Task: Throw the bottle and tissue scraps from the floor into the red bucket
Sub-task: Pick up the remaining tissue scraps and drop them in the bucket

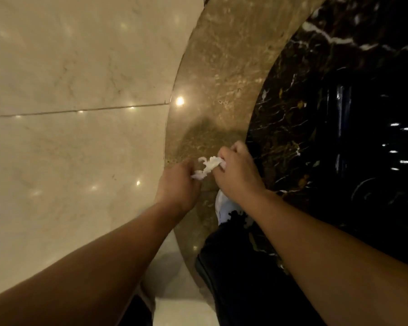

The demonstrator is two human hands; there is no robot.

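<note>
Head view, looking down at floor. One crumpled white tissue scrap (pixel 206 167) sits just below frame centre, strung between both hands and held above the floor. Left hand (pixel 178 187): fingers curled closed around the scrap's lower left end; fingertips hidden under the hand. Right hand (pixel 237 171): fingers closed over the upper right end, a bit of white showing at the knuckles.

Count: tissue scraps visible, 1 (possibly several bunched together; cannot separate them). Hands, 2. Both bare forearms enter from the bottom edge.

Floor: cream marble (pixel 76 74) across the left, a tan curved band (pixel 224 67) through the middle, black veined marble (pixel 339 90) at right.

Below the right hand, a white shoe (pixel 224 208) is partly covered by the wrist and a dark trouser leg (pixel 236 267). Dark right side hard to read.
</note>
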